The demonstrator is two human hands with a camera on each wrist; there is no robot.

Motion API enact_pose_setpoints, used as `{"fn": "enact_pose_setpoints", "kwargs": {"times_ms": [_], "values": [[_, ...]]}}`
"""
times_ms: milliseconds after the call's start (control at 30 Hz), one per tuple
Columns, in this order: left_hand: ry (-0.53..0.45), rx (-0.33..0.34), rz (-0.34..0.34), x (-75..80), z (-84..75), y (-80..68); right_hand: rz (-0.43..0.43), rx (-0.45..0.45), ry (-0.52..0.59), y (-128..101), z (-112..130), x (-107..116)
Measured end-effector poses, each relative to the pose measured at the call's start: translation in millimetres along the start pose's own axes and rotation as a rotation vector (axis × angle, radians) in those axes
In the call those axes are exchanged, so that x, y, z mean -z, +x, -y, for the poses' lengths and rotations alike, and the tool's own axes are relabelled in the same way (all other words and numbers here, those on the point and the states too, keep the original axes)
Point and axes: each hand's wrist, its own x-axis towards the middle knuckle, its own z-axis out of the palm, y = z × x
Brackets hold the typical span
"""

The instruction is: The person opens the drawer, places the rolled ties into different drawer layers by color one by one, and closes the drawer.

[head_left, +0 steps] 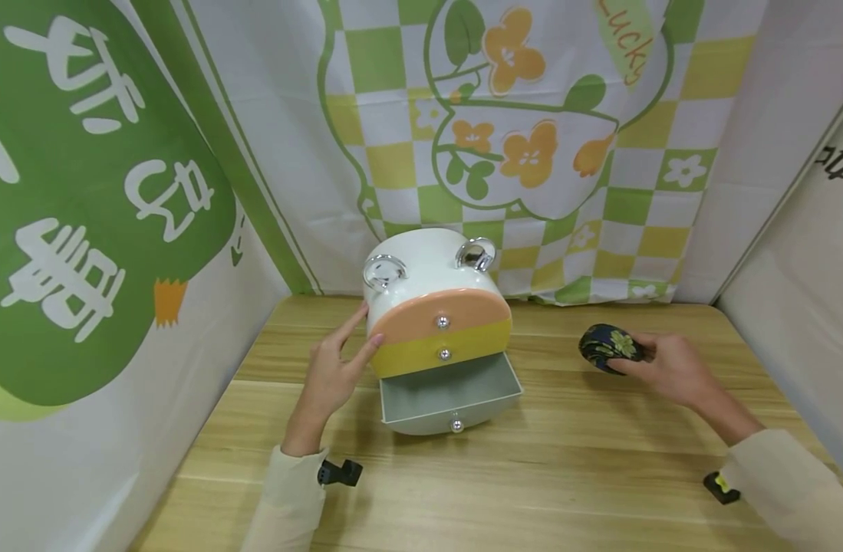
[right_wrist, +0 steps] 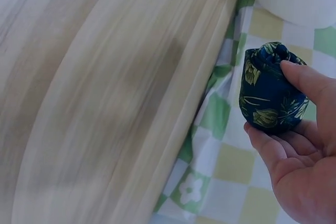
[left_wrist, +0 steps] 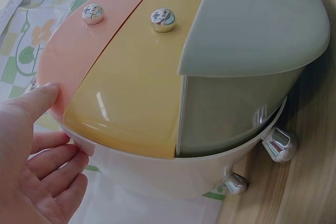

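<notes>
A small white drawer cabinet (head_left: 428, 261) stands on the table, with orange (head_left: 414, 313), yellow (head_left: 421, 349) and grey-green (head_left: 456, 383) drawers stacked downward. The bottom drawer is pulled out and shows a bare inside; the upper two are closed. My left hand (head_left: 331, 376) rests against the cabinet's left side, its thumb (left_wrist: 42, 98) touching the orange drawer's edge and its fingers along the white wall. To the right, my right hand (head_left: 676, 368) holds a rolled-up dark blue cloth (right_wrist: 270, 90) with yellow-green flowers, thumb on top and fingers beneath.
Round silver knobs (head_left: 456, 424) sit on the drawer fronts. Two shiny ring-shaped feet (head_left: 476, 254) stick out from the cabinet's top. The wooden table (head_left: 566, 475) meets a green-and-white checked cloth (head_left: 635, 207) at the back, and printed cloth walls close both sides.
</notes>
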Motion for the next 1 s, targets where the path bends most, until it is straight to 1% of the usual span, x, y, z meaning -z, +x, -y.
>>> {"fn": "enact_pose_setpoints", "kwargs": {"times_ms": [267,533,733,800,1000], "values": [[0.007,0.01,0.005,0.4,0.4,-0.1,0.08,0.055,0.067,4.0,20.8,-0.4],[0.012,0.007,0.007,0.8,-0.1,-0.4,0.16,0.13,0.107,11.9,50.6,-3.5],[0.006,-0.009,0.002,1.2,-2.1,0.0,0.216,0.189,0.141,20.1,73.7,-9.7],[0.005,-0.016,-0.001,1.2,-2.2,-0.1,0.225,0.214,0.134,23.1,80.1,-12.4],[0.01,0.001,0.003,0.6,-0.6,0.0,0.263,0.292,0.149,31.5,96.5,-22.6]]}}
